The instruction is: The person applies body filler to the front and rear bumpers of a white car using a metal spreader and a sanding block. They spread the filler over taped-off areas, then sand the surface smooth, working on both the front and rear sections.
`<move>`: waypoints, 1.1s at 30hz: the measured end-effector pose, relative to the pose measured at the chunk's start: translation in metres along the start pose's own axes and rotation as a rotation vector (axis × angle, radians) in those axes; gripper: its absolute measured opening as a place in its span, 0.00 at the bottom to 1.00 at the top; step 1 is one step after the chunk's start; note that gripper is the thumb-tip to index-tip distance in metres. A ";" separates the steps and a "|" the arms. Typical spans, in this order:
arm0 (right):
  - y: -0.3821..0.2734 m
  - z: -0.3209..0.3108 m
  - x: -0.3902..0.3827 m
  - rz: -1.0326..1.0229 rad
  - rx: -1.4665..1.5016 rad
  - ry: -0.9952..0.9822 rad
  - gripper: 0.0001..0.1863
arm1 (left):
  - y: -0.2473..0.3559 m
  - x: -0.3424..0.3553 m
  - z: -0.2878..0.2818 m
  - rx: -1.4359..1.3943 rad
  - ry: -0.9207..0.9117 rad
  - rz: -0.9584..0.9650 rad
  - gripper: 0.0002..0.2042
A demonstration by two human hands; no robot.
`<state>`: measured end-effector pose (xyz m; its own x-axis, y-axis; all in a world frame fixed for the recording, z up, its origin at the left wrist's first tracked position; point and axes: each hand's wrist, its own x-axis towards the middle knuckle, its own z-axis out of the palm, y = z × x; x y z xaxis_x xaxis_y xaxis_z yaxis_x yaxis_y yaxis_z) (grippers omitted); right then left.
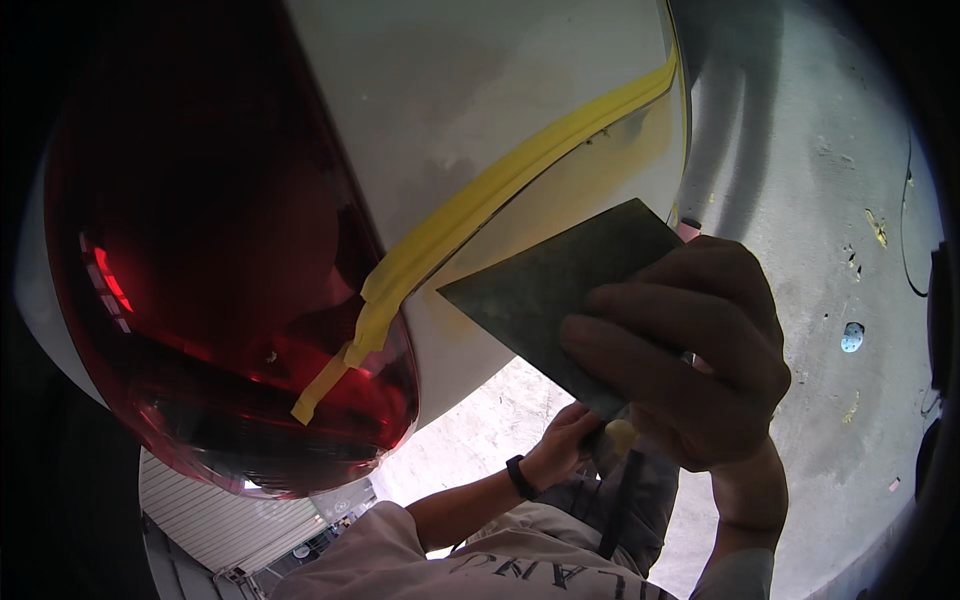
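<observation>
My right hand grips a thin, flat, dark grey-green filler spreader, thumb and fingers pressed on its near end. The spreader's far edge lies over the white car body panel; whether it touches cannot be told. Yellowish filler is smeared on that panel, below a strip of yellow masking tape. The tape runs onto the red tail light. Lower down, my left hand, with a black band on its wrist, is closed on a dark piece, mostly hidden, beside a yellow dab of filler.
Grey concrete floor stretches to the right, with yellow scraps and a round blue sanding disc on it. A thin dark cable lies near the right edge. At the lower left is a ribbed shutter.
</observation>
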<state>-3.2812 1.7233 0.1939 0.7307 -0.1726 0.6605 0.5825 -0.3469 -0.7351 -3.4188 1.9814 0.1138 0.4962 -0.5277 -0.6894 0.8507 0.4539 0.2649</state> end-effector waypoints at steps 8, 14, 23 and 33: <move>0.008 0.013 -0.003 -0.127 -0.038 0.033 0.18 | -0.024 -0.002 -0.017 0.142 0.334 -0.147 0.13; 0.019 0.007 0.010 -0.077 -0.056 0.039 0.17 | -0.009 0.003 0.004 0.233 0.324 -0.055 0.12; 0.039 0.001 0.006 -0.093 -0.114 0.059 0.11 | -0.012 0.006 -0.005 0.245 0.277 -0.083 0.14; 0.008 -0.033 -0.006 0.118 -0.201 0.047 0.12 | -0.003 0.009 -0.002 0.184 0.228 -0.109 0.17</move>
<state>-3.2927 1.6906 0.1891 0.7692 -0.2639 0.5819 0.4081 -0.4979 -0.7652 -3.4172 1.9771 0.1052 0.3661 -0.3818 -0.8486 0.9243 0.2546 0.2843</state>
